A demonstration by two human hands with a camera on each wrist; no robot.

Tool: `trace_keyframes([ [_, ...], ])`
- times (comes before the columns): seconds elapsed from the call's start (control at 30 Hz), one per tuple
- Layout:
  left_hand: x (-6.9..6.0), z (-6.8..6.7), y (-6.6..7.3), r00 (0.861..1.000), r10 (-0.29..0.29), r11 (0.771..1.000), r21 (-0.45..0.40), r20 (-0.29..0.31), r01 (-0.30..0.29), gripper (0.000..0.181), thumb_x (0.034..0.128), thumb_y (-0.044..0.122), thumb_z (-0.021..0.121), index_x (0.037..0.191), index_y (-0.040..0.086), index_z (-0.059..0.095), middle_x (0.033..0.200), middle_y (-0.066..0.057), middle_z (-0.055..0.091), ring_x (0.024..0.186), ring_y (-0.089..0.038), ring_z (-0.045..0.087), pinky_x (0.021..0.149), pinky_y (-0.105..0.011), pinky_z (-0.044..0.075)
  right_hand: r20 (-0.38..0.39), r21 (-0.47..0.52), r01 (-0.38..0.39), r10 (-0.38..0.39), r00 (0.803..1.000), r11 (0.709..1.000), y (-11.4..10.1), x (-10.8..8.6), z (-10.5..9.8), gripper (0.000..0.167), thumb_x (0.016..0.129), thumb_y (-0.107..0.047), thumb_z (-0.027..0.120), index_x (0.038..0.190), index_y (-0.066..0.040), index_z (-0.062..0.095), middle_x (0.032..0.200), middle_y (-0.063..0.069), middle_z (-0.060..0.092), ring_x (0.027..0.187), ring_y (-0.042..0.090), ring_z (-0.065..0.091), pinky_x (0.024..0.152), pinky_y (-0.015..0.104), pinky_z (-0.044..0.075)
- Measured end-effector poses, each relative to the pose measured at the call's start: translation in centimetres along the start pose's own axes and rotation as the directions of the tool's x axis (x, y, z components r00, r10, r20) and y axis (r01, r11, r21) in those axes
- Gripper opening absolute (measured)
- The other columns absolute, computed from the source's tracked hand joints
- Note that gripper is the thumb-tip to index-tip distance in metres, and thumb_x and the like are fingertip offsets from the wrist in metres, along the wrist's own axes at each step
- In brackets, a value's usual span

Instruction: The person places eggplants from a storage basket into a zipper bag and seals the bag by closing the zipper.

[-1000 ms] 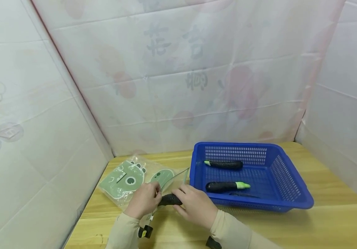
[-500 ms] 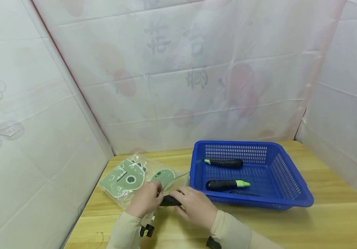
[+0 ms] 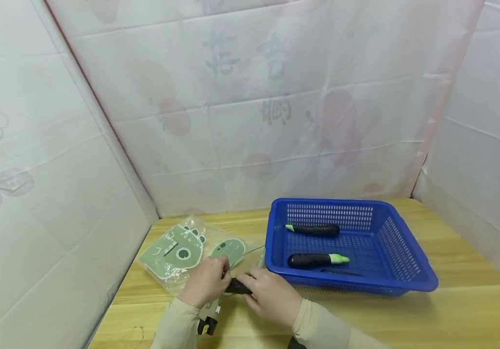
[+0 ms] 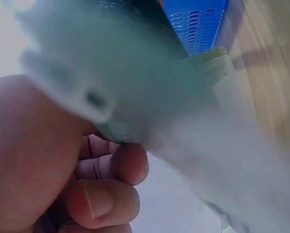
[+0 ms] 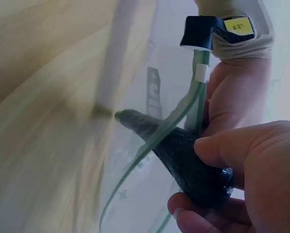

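Observation:
In the head view my right hand grips a dark eggplant. The right wrist view shows thumb and fingers around the thick end of this eggplant, its green tip pointing away. A green bag edge crosses in front of it, so the eggplant lies partly within the bag's mouth. My left hand holds the edge of the clear plastic bag with its green dinosaur print. Curled left fingers show close up in the left wrist view, below the blurred bag film. The head view hides the eggplant's ends behind both hands.
A blue perforated basket stands to the right. In it lie one dark eggplant at the back, another with a bright green end, and a dark, partly hidden thing by the near wall. The wooden table meets white cloth walls.
Both hands have shifted slightly toward the near edge and right, staying close together. Less of the held eggplant shows between them. The bag and basket stay nearly where they were.

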State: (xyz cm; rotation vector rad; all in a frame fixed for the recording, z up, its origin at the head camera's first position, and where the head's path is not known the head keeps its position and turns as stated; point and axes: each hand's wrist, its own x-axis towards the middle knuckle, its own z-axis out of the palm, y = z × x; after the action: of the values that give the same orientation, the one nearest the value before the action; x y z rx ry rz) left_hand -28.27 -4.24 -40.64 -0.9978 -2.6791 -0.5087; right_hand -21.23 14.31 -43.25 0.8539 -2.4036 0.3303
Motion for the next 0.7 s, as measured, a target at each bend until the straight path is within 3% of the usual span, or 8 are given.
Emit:
trace_keyframes([
  [0.5, 0.0, -0.3, 0.2, 0.999, 0.007, 1.0, -0.012, -0.049, -0.007, 0.013, 0.0768, 0.004, 0.062, 0.071, 0.015, 0.056, 0.057, 0.01, 0.049, 0.047, -0.002, 0.04, 0.042, -0.02, 0.035, 0.087, 0.033, 0.008, -0.011, 0.996, 0.999, 0.3, -0.2, 0.7, 0.044, 0.081, -0.021, 0.077, 0.123, -0.017, 0.063, 0.107, 0.002, 0.065, 0.092, 0.013, 0.063, 0.077, 0.03, 0.053],
  [0.7, 0.1, -0.1, 0.1, 0.992, 0.042, 0.999, 0.01, -0.115, -0.042, 0.016, 0.0759, 0.003, 0.066, 0.07, 0.015, 0.056, 0.056, 0.01, 0.049, 0.046, 0.0, 0.038, 0.042, -0.019, 0.034, 0.098, 0.036, 0.016, -0.02, 0.995, 0.999, 0.2, -0.4, 1.3, 0.046, 0.079, -0.021, 0.079, 0.122, -0.019, 0.062, 0.104, 0.001, 0.065, 0.087, 0.012, 0.063, 0.071, 0.027, 0.053],
])
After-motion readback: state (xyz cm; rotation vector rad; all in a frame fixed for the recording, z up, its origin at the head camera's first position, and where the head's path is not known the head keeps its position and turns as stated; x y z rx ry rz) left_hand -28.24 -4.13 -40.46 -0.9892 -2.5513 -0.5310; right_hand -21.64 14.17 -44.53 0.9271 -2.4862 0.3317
